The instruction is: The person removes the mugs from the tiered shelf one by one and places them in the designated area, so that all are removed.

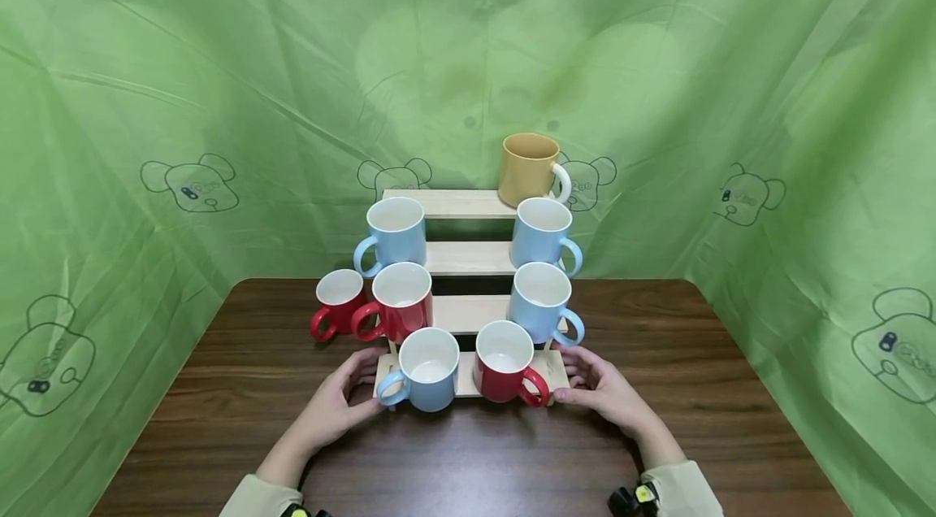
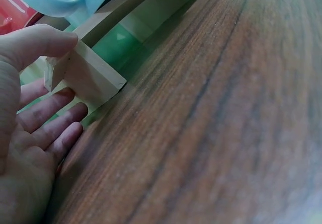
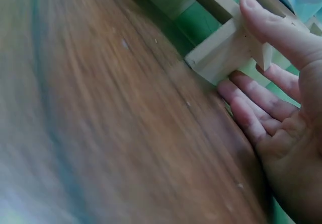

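Note:
A pale wooden stepped rack [image 1: 470, 258] stands on the table between both hands. My left hand [image 1: 338, 410] grips the left end of its lowest step, thumb at the front edge. On the opposite end, my right hand [image 1: 605, 392] holds the same step; in the right wrist view its thumb lies against the wooden end piece [image 3: 221, 53]. The lowest step bears a light blue mug [image 1: 433, 388] and a red mug [image 1: 499, 380]. Above them are another red mug [image 1: 415, 315] and a blue mug [image 1: 532, 309], then two more blue mugs. A tan mug [image 1: 522, 175] with a white handle tops the right side.
One red mug [image 1: 346, 314] sits on the dark wooden table [image 1: 241, 387], just left of the rack. Green cloth [image 1: 292, 110] with bear drawings hangs behind the table and along both sides.

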Demonstrator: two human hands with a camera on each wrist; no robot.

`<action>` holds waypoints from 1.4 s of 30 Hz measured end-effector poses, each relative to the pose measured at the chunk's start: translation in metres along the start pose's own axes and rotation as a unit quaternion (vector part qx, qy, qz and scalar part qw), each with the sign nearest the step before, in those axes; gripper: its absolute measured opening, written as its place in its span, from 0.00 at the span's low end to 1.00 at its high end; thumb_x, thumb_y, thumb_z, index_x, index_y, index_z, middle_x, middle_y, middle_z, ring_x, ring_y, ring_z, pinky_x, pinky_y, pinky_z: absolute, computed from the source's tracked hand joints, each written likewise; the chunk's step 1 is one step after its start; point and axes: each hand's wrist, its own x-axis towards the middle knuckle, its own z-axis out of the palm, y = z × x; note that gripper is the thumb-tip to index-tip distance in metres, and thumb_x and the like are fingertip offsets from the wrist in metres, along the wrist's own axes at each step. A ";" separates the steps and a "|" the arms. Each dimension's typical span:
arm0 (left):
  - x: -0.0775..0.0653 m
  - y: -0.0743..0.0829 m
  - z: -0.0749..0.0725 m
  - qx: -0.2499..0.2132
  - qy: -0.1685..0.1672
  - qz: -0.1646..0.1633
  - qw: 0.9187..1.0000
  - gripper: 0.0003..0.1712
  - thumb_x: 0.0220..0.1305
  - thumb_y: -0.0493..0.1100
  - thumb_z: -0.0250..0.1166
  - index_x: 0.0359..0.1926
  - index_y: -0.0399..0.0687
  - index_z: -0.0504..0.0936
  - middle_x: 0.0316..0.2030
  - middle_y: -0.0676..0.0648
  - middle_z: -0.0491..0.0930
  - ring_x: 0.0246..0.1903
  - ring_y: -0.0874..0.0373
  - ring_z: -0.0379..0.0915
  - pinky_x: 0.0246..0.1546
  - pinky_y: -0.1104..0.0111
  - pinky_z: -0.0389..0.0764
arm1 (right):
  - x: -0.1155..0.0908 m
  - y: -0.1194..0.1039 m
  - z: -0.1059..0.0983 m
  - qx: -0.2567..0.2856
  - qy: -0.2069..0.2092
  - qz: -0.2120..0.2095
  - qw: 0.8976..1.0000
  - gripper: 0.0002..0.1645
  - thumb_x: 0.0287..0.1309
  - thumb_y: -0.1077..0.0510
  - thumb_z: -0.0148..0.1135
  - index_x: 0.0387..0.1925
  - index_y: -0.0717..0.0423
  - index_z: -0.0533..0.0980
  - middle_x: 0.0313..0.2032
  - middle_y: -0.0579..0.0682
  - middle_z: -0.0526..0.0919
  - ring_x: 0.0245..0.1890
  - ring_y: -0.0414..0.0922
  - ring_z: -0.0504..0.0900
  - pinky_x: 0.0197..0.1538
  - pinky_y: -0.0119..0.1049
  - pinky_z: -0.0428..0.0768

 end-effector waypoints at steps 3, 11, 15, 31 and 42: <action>0.000 0.001 0.000 -0.001 0.001 -0.002 1.000 0.38 0.66 0.33 0.77 0.73 0.37 0.72 0.67 0.37 0.79 0.63 0.49 0.81 0.64 0.68 0.82 | 0.002 -0.007 -0.008 -0.011 -0.028 0.000 1.000 0.43 0.65 0.63 0.78 0.76 0.68 0.68 0.66 0.68 0.80 0.58 0.50 0.85 0.58 0.40 0.87; 0.000 0.003 0.000 0.014 0.006 -0.020 1.000 0.38 0.66 0.35 0.78 0.73 0.40 0.73 0.67 0.39 0.79 0.63 0.50 0.81 0.65 0.67 0.81 | 0.013 -0.046 -0.048 -0.092 -0.065 0.041 0.993 0.44 0.68 0.56 0.78 0.74 0.72 0.67 0.65 0.69 0.81 0.64 0.65 0.82 0.61 0.42 0.86; 0.000 0.003 0.000 0.015 0.004 -0.016 1.000 0.38 0.65 0.35 0.78 0.73 0.40 0.73 0.67 0.39 0.79 0.63 0.52 0.80 0.65 0.67 0.81 | 0.021 -0.077 -0.074 -0.177 -0.039 0.047 0.982 0.47 0.69 0.49 0.77 0.77 0.67 0.67 0.67 0.65 0.81 0.64 0.61 0.84 0.63 0.49 0.85; -0.001 0.001 0.000 0.005 0.008 -0.014 1.000 0.37 0.65 0.34 0.78 0.72 0.40 0.73 0.68 0.38 0.79 0.63 0.53 0.80 0.65 0.70 0.80 | 0.077 -0.188 -0.117 -0.274 0.048 0.048 0.959 0.49 0.72 0.40 0.72 0.79 0.65 0.65 0.74 0.67 0.73 0.74 0.67 0.71 0.74 0.68 0.70; 0.000 0.002 0.000 0.004 0.007 -0.020 1.000 0.38 0.65 0.34 0.78 0.73 0.40 0.73 0.68 0.38 0.79 0.63 0.51 0.80 0.66 0.68 0.80 | 0.115 -0.234 -0.118 -0.208 0.107 0.018 0.972 0.52 0.70 0.40 0.74 0.83 0.56 0.62 0.78 0.59 0.71 0.76 0.61 0.71 0.74 0.64 0.72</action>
